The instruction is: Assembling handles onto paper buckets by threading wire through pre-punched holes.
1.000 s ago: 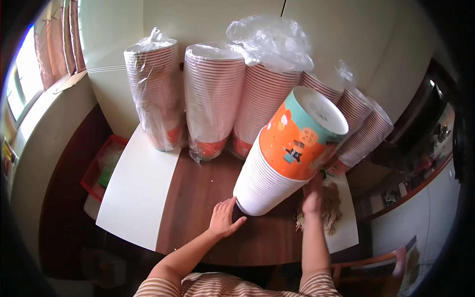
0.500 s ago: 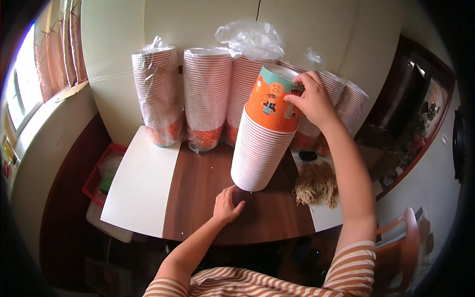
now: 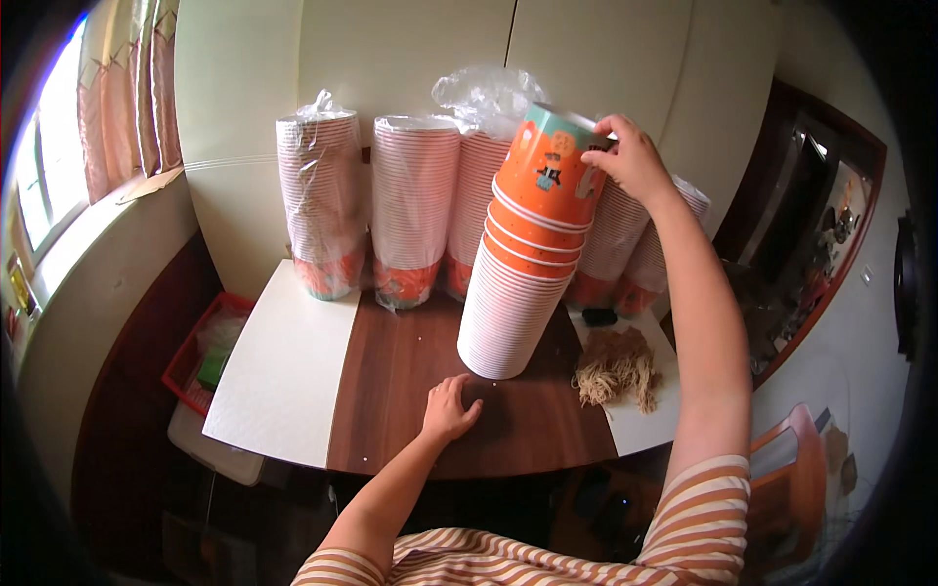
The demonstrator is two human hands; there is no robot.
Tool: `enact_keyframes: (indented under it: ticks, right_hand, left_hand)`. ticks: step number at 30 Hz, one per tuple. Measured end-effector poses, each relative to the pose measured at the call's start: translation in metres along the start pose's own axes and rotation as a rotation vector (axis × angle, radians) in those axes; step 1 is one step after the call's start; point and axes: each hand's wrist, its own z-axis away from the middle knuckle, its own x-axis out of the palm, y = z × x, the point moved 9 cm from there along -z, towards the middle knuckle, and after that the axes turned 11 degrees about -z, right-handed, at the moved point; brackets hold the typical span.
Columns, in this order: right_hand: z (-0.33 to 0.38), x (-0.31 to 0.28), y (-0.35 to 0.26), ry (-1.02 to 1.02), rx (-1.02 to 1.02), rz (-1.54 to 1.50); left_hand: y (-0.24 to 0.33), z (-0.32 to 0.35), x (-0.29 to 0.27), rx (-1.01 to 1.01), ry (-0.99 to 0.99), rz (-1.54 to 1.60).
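An upside-down stack of white-rimmed paper buckets (image 3: 511,317) stands on the brown middle of the table, leaning a little to the right at the top. My right hand (image 3: 630,161) grips the raised base edge of the top paper bucket (image 3: 547,168), which is orange and teal with cartoon figures. Orange bands show between the upper rims, where several buckets are pulled partly apart. My left hand (image 3: 450,410) rests on the table just in front of the stack's foot, fingers and thumb apart, holding nothing.
Behind stand tall plastic-wrapped bucket stacks (image 3: 414,205) along the cabinet wall. A bundle of beige strings (image 3: 618,371) and a small black object (image 3: 599,316) lie to the right. A red basket (image 3: 186,361) sits left of the table; a wooden chair (image 3: 796,479) is at the right.
My right hand has risen with the top bucket, and gaps with orange bands have opened between the upper buckets. My left hand stays near the stack's foot. The view has shifted slightly.
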Motion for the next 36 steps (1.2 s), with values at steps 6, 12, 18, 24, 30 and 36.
enact_keyframes:
  ticks: [6,12,18,24,30,36]
  right_hand:
    - [-0.003,-0.053,-0.053,0.119,-0.027,0.035]
    - [0.036,-0.131,-0.080,0.526,-0.149,0.080]
    - [0.138,-0.142,-0.051,0.767,0.037,-0.494]
    - [0.320,0.028,0.062,0.557,0.511,-1.427]
    - [0.402,0.125,0.028,0.756,0.822,-1.472]
    - [0.418,0.139,0.004,0.668,0.798,-1.181]
  left_hand:
    - [-0.005,-0.001,-0.006,-0.015,-0.001,-0.001]
    - [-0.006,-0.003,0.003,-0.017,0.010,0.018]
    - [-0.015,0.004,-0.012,-0.068,0.078,0.101]
    - [-0.033,0.011,0.006,-0.364,-0.031,0.936]
    - [0.054,0.003,-0.119,0.091,0.129,0.606]
    - [0.080,0.036,-0.101,-0.026,-0.184,0.740]
